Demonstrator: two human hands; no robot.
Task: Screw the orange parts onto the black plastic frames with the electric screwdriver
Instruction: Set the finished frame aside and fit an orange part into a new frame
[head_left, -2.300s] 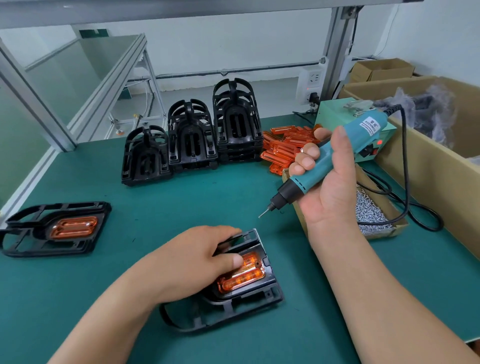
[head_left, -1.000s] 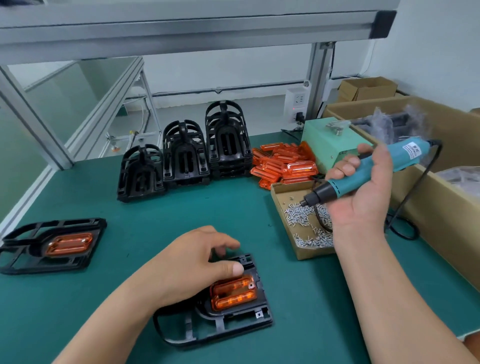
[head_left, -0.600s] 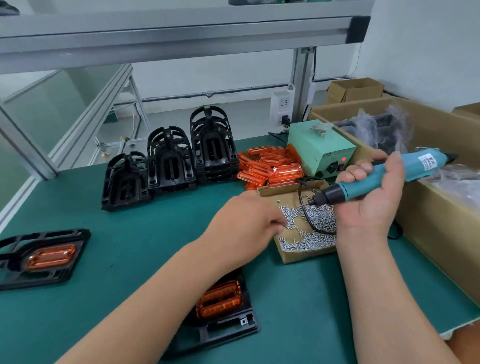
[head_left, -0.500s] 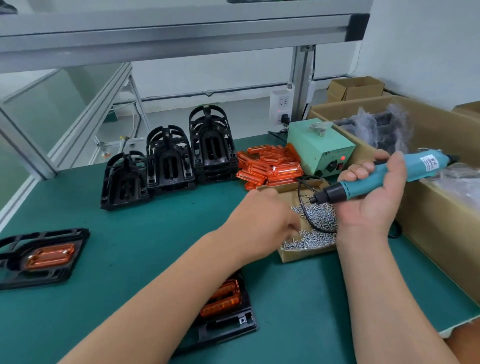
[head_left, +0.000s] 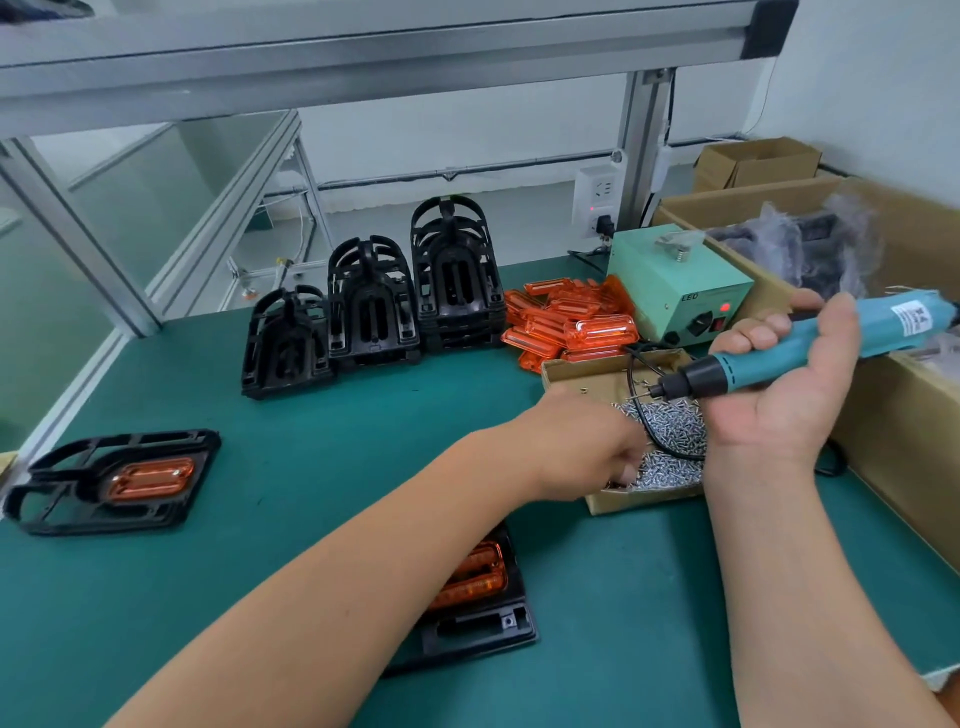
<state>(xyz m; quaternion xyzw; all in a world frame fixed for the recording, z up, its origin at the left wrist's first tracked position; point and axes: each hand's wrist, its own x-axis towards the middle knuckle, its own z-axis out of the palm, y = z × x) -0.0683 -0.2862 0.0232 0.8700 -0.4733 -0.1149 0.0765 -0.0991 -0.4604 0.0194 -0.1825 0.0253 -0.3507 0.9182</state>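
Left hand (head_left: 587, 441) reaches into the cardboard box of silver screws (head_left: 644, 501), too blurred to tell whether it pinches one. Right hand (head_left: 779, 410), beside it, grips the teal electric screwdriver (head_left: 810, 348). Pick a single screw; the black plastic frame (head_left: 483, 631) with its orange part (head_left: 475, 577) lies under the left forearm (head_left: 363, 587).

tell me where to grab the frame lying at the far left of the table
Its right rim, coming from above: the frame lies flat on the table, so only an edge offers a pinch, and the open slots beside that rim should let fingers hook under. Avoid the orange part in the middle.
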